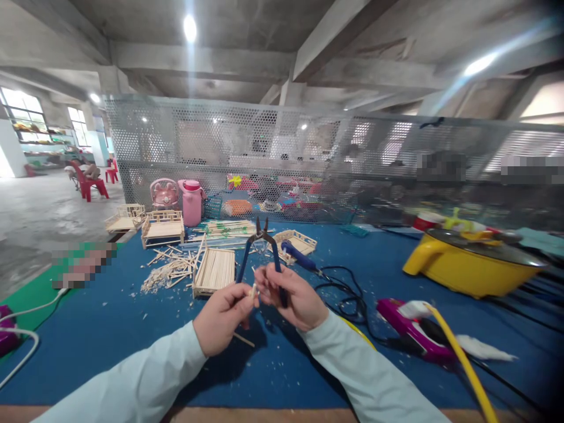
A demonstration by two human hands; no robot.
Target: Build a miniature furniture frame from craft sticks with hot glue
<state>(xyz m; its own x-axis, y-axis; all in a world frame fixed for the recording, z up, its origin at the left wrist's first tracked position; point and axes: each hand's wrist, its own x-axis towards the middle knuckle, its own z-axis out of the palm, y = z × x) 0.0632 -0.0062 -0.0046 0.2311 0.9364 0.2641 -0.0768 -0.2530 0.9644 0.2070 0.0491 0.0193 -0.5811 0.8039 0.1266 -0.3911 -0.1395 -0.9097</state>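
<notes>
Over the blue-covered table my left hand (227, 317) is closed in a pinch on a short pale wooden stick (254, 290). My right hand (295, 296) grips one handle of the blue-handled cutting pliers (261, 234), whose jaws point away from me and whose handles are spread apart. The right fingertips come close to the stick; whether they touch it is unclear. Below my hands another thin stick (244, 339) lies on the table. Just beyond the left hand stands a small bed-like frame of wooden sticks (215, 269), beside a heap of loose stick pieces (170, 273).
A blue glue gun (298, 255) trails a black cable to the right. Further right are a purple power strip (416, 332) and a yellow electric pan (476, 264). More stick frames (163, 228), a pink jug (191, 202) and a perforated metal screen (264, 153) stand behind.
</notes>
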